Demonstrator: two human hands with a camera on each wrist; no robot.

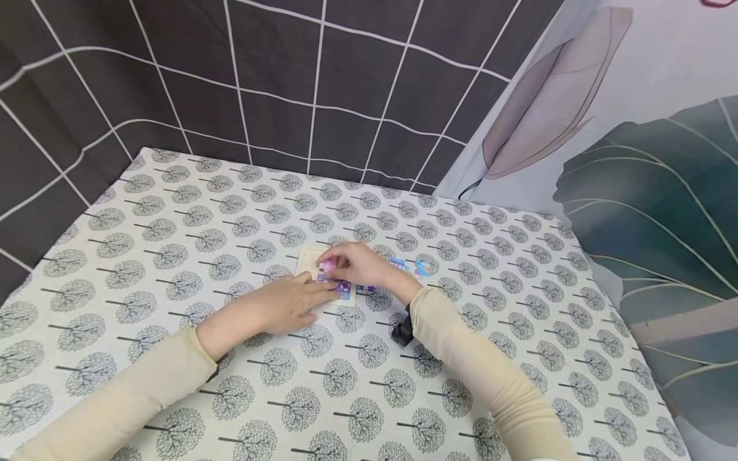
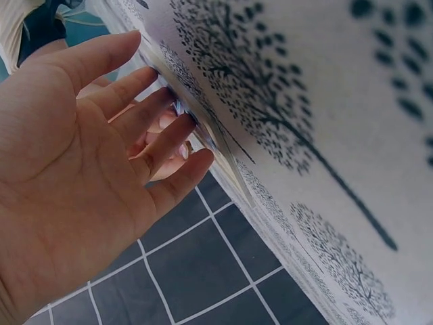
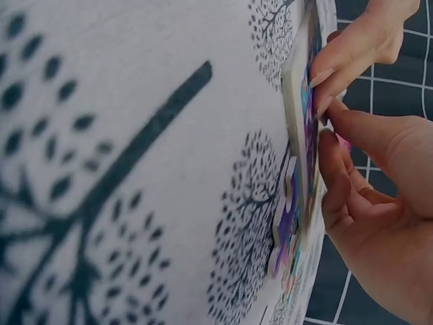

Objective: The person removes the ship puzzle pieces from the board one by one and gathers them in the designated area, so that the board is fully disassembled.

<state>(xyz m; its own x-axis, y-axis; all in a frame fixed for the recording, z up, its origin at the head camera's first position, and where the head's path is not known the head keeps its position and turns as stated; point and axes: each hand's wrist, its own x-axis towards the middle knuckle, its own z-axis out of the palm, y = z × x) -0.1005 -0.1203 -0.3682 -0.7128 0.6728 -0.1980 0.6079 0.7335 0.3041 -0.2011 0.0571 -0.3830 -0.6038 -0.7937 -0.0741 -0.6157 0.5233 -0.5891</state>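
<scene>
A cream puzzle board lies on the cloth, with purple and blue jigsaw pieces fitted in its lower part. My left hand rests its fairly straight fingertips on these pieces; the left wrist view shows its palm with nothing held in it. Just above, my right hand pinches a pink-purple jigsaw piece between thumb and fingers over the board. In the right wrist view that piece is mostly hidden by the fingers, close to the board's face.
Right of the board lie loose pieces: a purple one, a blue one and a blue-and-pink one. The tree-print tablecloth covers the table. A dark grid curtain hangs behind.
</scene>
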